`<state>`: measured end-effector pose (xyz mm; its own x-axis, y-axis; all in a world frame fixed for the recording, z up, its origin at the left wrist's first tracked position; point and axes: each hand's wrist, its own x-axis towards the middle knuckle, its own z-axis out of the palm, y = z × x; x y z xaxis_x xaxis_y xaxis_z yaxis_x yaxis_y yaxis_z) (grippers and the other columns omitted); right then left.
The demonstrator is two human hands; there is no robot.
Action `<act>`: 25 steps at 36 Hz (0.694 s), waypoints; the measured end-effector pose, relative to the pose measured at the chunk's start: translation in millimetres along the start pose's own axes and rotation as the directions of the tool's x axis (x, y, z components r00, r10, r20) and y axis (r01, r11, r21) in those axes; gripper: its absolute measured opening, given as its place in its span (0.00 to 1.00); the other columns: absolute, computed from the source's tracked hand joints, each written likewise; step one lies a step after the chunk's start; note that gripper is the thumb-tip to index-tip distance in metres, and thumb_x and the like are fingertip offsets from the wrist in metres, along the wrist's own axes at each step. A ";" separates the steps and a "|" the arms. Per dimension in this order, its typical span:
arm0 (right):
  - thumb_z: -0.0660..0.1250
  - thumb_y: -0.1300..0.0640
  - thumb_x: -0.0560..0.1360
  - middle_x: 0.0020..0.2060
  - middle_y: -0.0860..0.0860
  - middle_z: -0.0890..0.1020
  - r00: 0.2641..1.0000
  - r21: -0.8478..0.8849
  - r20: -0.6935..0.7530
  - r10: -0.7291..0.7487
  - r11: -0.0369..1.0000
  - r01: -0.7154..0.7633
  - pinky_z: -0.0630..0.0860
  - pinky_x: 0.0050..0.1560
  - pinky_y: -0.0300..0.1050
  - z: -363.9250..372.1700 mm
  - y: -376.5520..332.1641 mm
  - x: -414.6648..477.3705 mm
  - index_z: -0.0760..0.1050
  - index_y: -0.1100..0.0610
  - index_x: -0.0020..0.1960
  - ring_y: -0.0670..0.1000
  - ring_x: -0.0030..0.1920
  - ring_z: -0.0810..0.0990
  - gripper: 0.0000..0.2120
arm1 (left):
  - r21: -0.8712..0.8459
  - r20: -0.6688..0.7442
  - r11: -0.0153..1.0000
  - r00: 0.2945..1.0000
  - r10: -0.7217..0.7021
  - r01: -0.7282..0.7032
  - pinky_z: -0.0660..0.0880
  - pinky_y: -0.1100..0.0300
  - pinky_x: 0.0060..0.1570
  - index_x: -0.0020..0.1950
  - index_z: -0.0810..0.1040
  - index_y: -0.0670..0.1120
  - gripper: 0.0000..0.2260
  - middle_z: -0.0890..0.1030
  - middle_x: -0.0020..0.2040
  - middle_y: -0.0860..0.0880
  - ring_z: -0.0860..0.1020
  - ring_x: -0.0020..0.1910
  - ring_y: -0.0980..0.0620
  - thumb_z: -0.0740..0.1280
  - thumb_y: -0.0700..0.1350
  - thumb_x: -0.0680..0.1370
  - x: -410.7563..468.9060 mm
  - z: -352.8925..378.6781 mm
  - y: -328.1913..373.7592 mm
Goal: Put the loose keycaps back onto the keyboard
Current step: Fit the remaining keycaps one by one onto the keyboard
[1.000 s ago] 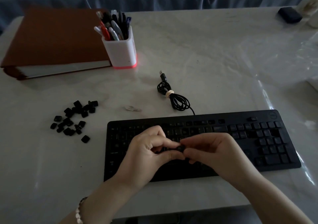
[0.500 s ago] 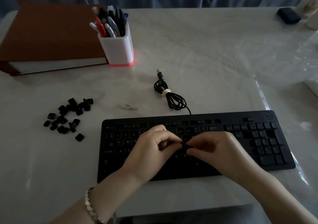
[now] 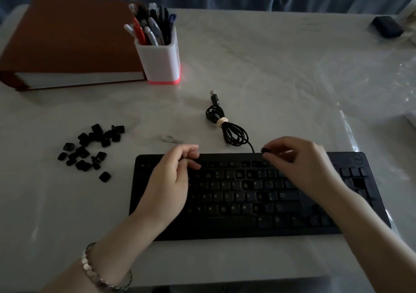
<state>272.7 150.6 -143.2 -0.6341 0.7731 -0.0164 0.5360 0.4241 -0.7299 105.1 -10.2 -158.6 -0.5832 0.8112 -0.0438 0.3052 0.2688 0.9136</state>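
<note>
Over the keyboard's top row, right of centre in the frame, the right hand [image 3: 301, 164] pinches one small black keycap [image 3: 263, 150] at its fingertips, with the forearm coming in from the lower right. That looks like the placing step: one cap in hand, being lined up with a slot. Which gap it's meant for, I can't tell, because the keyboard [image 3: 247, 223] is dark and the hand covers that stretch. The next move calls for the cap to sit square over its empty socket, then a straight press down until it seats. The left hand [image 3: 171, 180] hovers over the keyboard's upper left part, fingers loosely curled, gripping nothing that shows. Plenty of work remains: the pile of loose keycaps [image 3: 90, 146] lies on the table [image 3: 270, 78] at the left of the frame, well apart from the keyboard.
</note>
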 end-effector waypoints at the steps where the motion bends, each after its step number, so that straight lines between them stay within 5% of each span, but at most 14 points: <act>1: 0.73 0.61 0.69 0.36 0.37 0.79 1.000 -0.018 0.022 -0.015 1.000 0.015 0.70 0.40 0.22 3.5 -0.7 1.9 0.79 0.49 0.41 0.34 0.39 0.78 0.08 | -0.010 -0.003 1.000 1.000 0.018 -0.018 0.71 0.74 0.46 0.53 0.72 0.56 0.17 0.78 0.51 0.56 0.78 0.46 0.64 0.56 0.33 0.80 -0.1 0.1 -0.2; 14: 0.73 0.61 0.69 0.39 0.40 0.75 0.990 -0.141 0.119 -0.078 0.986 0.095 0.65 0.42 0.20 23.7 2.9 4.9 0.83 0.55 0.45 0.37 0.39 0.75 0.05 | -0.056 -0.135 0.996 0.989 0.067 -0.075 0.77 0.64 0.49 0.49 0.74 0.56 0.14 0.82 0.50 0.57 0.82 0.46 0.60 0.64 0.35 0.77 -3.3 -1.2 -15.6; 25: 0.75 0.59 0.68 0.39 0.39 0.77 0.997 -0.124 0.054 -0.046 0.991 0.053 0.66 0.43 0.25 30.8 3.1 4.0 0.84 0.52 0.43 0.41 0.41 0.75 0.05 | 0.036 -0.181 0.996 0.980 0.086 -0.081 0.75 0.70 0.45 0.50 0.76 0.60 0.16 0.82 0.41 0.57 0.81 0.41 0.62 0.68 0.37 0.75 -5.4 -0.6 -23.0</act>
<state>254.7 140.5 -166.6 -0.6875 0.7260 -0.0194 0.5668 0.5196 -0.6393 100.7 -21.1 -179.2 -0.6809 0.7242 0.1089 0.3782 0.2203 0.8991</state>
